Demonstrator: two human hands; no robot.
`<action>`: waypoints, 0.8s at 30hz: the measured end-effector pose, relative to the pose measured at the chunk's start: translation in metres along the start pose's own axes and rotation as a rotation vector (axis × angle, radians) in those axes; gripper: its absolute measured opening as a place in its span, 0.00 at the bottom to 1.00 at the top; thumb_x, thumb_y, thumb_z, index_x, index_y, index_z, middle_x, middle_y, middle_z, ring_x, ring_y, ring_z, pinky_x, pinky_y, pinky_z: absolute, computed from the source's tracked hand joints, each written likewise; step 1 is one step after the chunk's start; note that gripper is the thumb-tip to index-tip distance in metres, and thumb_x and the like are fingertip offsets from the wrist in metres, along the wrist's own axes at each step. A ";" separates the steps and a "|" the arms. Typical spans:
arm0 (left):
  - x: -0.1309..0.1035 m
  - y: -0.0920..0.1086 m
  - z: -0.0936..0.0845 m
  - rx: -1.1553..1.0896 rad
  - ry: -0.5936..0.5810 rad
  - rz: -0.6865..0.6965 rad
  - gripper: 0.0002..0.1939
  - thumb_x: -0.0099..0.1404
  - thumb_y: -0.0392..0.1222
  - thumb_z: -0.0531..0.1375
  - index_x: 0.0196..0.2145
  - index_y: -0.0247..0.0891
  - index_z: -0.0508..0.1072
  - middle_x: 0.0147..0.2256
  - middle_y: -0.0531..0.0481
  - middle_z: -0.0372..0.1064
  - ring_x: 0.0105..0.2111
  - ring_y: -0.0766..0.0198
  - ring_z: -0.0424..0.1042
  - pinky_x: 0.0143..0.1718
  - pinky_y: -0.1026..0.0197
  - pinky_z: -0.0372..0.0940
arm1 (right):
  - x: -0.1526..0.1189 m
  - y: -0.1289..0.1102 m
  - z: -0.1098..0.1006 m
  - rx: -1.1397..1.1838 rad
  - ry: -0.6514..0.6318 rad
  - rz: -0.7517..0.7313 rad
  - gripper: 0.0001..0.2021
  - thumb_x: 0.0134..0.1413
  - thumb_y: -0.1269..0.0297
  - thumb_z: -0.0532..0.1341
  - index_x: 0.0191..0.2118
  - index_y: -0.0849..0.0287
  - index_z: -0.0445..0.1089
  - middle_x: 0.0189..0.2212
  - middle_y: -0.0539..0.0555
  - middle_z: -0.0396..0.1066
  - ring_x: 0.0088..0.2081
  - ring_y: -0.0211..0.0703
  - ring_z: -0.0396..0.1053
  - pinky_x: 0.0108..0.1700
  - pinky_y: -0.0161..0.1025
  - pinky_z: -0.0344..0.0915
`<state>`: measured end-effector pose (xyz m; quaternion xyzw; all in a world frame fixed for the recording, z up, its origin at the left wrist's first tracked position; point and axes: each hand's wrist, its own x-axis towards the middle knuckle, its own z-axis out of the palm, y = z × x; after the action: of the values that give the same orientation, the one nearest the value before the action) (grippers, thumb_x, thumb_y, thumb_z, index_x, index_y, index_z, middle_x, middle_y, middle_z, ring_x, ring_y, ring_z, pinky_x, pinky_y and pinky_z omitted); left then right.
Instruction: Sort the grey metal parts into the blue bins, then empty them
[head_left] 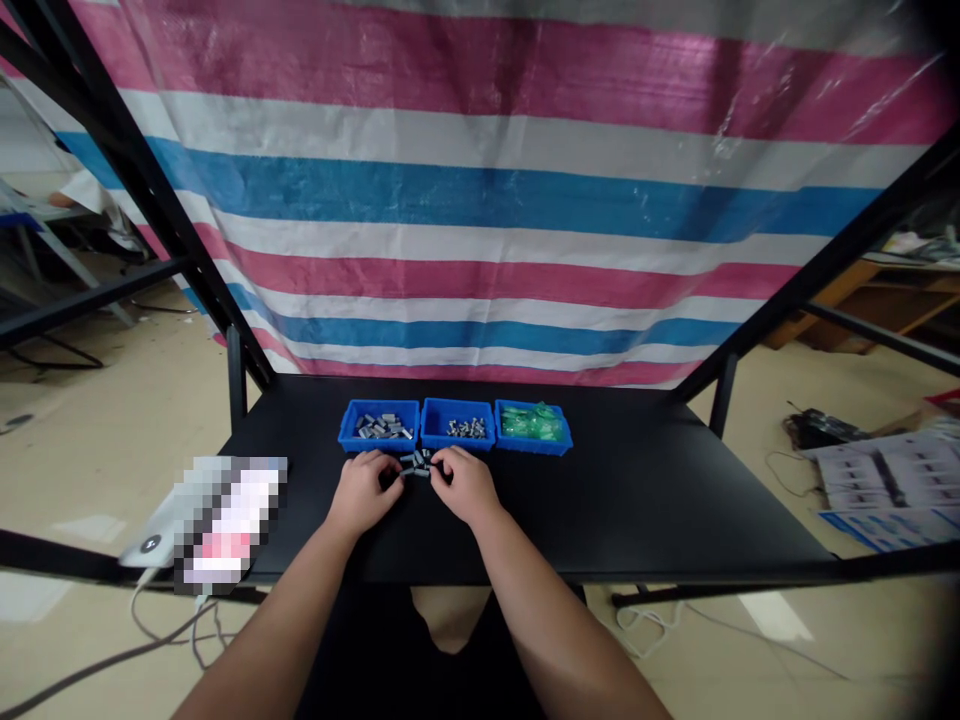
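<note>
A small heap of grey metal pieces (417, 463) lies on the black tabletop, just in front of the blue bins. My left hand (365, 490) rests at its left side, fingers curled, thumb and index tips at the pieces. From the right, my right hand (466, 484) meets the same heap with bent fingers. What either hand pinches is too small to make out. Behind the hands, the left blue bin (343, 438) contains short grey metal cylinders, the middle blue bin (435, 440) small shiny screw-like parts, and the right blue bin (568, 440) green plastic packets.
A white device (154, 520) and a pixelated phone-like object (232, 520) with cables lie at the table's left edge. A striped plastic sheet (480, 200) hangs behind the black table (637, 500). Black frame bars rise on both sides. Printed boxes (885, 480) stand to the right.
</note>
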<state>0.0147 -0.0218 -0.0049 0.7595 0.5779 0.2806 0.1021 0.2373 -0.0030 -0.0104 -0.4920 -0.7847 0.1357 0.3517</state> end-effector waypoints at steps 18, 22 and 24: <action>0.024 -0.010 -0.006 0.189 0.543 -0.227 0.13 0.68 0.49 0.60 0.44 0.43 0.80 0.46 0.41 0.69 0.51 0.44 0.65 0.54 0.42 0.60 | 0.002 -0.001 -0.001 -0.096 -0.150 0.002 0.03 0.62 0.63 0.63 0.38 0.52 0.75 0.31 0.48 0.73 0.36 0.39 0.69 0.37 0.34 0.58; 0.013 -0.008 -0.002 0.197 0.540 -0.190 0.11 0.66 0.46 0.60 0.43 0.41 0.78 0.48 0.40 0.67 0.53 0.43 0.64 0.57 0.41 0.59 | 0.003 0.003 0.000 0.098 -0.031 -0.048 0.06 0.65 0.61 0.61 0.40 0.54 0.76 0.29 0.48 0.71 0.32 0.37 0.69 0.36 0.33 0.60; 0.007 -0.006 -0.003 0.177 0.522 -0.148 0.09 0.65 0.43 0.60 0.42 0.40 0.76 0.46 0.41 0.68 0.51 0.45 0.66 0.56 0.42 0.60 | 0.008 0.007 0.001 0.161 0.175 0.002 0.11 0.67 0.58 0.59 0.42 0.56 0.76 0.28 0.49 0.70 0.30 0.37 0.68 0.37 0.33 0.62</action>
<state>0.0089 -0.0135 -0.0029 0.6231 0.6609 0.4069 -0.0968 0.2392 0.0071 -0.0117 -0.4730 -0.7370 0.1553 0.4572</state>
